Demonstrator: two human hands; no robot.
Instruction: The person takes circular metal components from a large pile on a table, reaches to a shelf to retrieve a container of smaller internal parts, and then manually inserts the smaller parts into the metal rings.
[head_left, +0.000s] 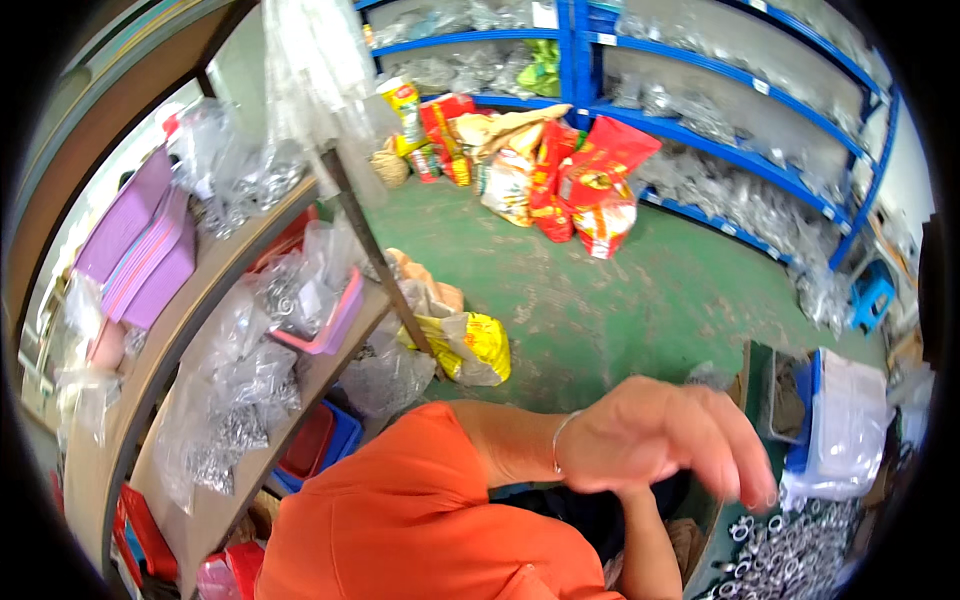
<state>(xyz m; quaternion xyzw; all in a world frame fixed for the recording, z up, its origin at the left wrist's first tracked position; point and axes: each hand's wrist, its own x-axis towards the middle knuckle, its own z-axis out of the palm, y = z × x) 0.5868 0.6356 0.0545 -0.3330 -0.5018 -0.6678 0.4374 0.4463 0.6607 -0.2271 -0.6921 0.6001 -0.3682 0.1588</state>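
Note:
My left arm in an orange sleeve reaches across the lower middle, with a thin bracelet at the wrist. My left hand (pixel 665 435) is raised, its fingers stretched to the right and bent slightly down, a little blurred. Nothing shows in it. Beneath it my right forearm (pixel 648 550) comes up from the lower edge; the right hand is hidden behind the left. The left fingertips are nearest to a pile of small ring-shaped metal parts (pixel 785 548) on a green worktop (pixel 757 375); whether they touch is unclear.
A grey bin (pixel 787 405) stands beside a blue container with clear plastic (pixel 850 430). At left, a shelf (pixel 330 360) holds bagged metal parts and purple baskets (pixel 150 245). Blue racks (pixel 700 130), red sacks (pixel 600 185) and a yellow bag (pixel 485 350) stand farther off.

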